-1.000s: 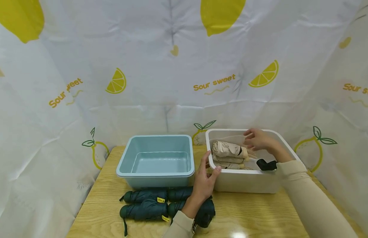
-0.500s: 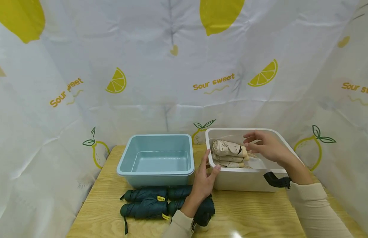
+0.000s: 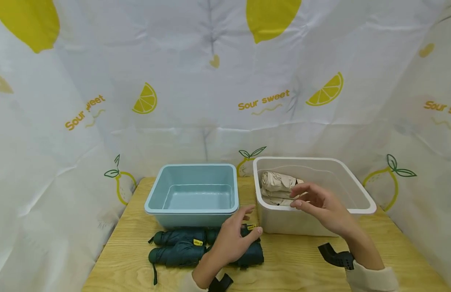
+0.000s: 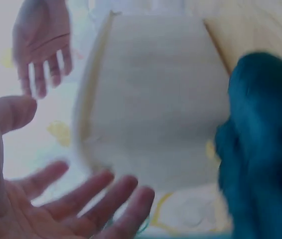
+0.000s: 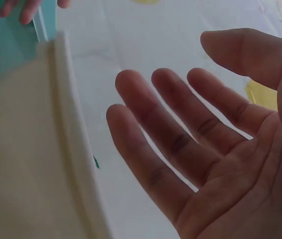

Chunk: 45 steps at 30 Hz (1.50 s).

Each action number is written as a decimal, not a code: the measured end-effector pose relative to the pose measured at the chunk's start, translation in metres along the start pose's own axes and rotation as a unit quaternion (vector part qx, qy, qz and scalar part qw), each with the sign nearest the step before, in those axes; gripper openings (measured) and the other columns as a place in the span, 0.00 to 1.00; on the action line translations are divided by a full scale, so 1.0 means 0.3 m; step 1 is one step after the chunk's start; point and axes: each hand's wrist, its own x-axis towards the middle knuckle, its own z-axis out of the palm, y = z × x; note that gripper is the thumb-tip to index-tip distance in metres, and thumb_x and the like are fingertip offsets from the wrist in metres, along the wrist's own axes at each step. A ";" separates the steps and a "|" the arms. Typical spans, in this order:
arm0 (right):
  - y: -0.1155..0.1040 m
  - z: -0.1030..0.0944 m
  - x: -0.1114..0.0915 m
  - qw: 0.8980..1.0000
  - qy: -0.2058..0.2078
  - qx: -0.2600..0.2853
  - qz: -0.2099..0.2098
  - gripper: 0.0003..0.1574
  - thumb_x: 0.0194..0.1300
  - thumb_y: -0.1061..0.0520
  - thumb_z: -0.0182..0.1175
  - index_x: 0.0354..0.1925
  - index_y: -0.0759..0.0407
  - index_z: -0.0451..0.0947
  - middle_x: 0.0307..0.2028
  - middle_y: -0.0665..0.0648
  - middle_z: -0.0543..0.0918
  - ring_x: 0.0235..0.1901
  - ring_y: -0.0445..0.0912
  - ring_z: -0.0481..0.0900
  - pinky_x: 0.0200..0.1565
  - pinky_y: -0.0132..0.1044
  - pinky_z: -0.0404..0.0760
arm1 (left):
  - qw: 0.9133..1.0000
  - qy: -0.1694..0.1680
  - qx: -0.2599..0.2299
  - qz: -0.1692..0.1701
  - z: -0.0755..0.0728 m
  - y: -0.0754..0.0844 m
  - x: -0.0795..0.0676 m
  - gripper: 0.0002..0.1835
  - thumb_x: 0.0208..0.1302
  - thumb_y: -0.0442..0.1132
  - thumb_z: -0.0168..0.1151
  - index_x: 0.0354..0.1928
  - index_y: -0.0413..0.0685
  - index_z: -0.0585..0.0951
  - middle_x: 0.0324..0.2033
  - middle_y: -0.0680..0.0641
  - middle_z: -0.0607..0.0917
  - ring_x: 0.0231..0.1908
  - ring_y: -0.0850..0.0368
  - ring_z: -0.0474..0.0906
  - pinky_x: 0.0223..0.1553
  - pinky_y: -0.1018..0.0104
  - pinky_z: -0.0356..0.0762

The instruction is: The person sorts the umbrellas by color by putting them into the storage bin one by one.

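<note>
Beige-cuffed left hand [image 3: 229,239], lower centre of the head view: grip wide, thumb well apart from the fingers, nothing held. Placed over the dark green umbrellas [image 3: 179,254]; the left wrist view shows a gap between fingers and the nearest one.

Beige-cuffed right hand [image 3: 325,209], right of centre: grip loosely wide, fingers lightly bent, nothing held. In the head view it overlaps the near rim of the white bin [image 3: 280,222]; the right wrist view shows a gap between fingertips and rim.

Dark green umbrellas: furled, in two close rows on the tabletop [image 3: 127,243], lower left to lower centre of the frame. Yellow tags [image 3: 198,242] attached. Count uncertain, the left hand hiding part.

Handling, by judgement: best taken one at a time, fingers closing round the thick middle, loop and tag kept out of the palm. Neighbours lie close enough to be dragged along; the other hand could steady them or support a free end.

White bin, right: beige rolled bundles [image 3: 278,182] stacked at its left end, partly behind the right hand. Probable care point: keep the black wrist mount [image 3: 336,258] from catching the rim.

Blue bin [image 3: 196,220], left of centre: upright, just beyond the umbrellas.

Lemon-printed cloth [image 3: 200,101]: backdrop, upper frame.
</note>
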 end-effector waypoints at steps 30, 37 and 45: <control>0.209 0.443 -0.104 0.988 -0.101 -0.068 0.093 0.23 0.65 0.49 0.71 0.53 0.57 0.79 0.49 0.56 0.79 0.43 0.47 0.81 0.44 0.39 0.82 | 0.943 0.284 0.157 -0.074 -0.648 -0.336 -0.152 0.33 0.65 0.51 0.70 0.68 0.47 0.75 0.69 0.36 0.73 0.67 0.34 0.68 0.62 0.31 0.67; 0.214 0.453 -0.104 0.981 -0.117 -0.112 0.105 0.27 0.60 0.44 0.75 0.54 0.53 0.80 0.47 0.51 0.79 0.42 0.43 0.77 0.42 0.37 0.78 | 0.960 0.214 0.112 -0.140 -0.675 -0.397 -0.170 0.41 0.68 0.59 0.64 0.78 0.54 0.63 0.72 0.37 0.68 0.65 0.35 0.71 0.56 0.36 0.76; 0.219 0.466 -0.110 0.973 -0.126 -0.147 0.129 0.31 0.55 0.41 0.77 0.54 0.49 0.81 0.45 0.47 0.82 0.41 0.42 0.79 0.40 0.38 0.78 | 0.975 0.170 0.054 -0.131 -0.691 -0.458 -0.192 0.43 0.70 0.53 0.65 0.81 0.63 0.54 0.76 0.37 0.62 0.67 0.32 0.71 0.54 0.42 0.78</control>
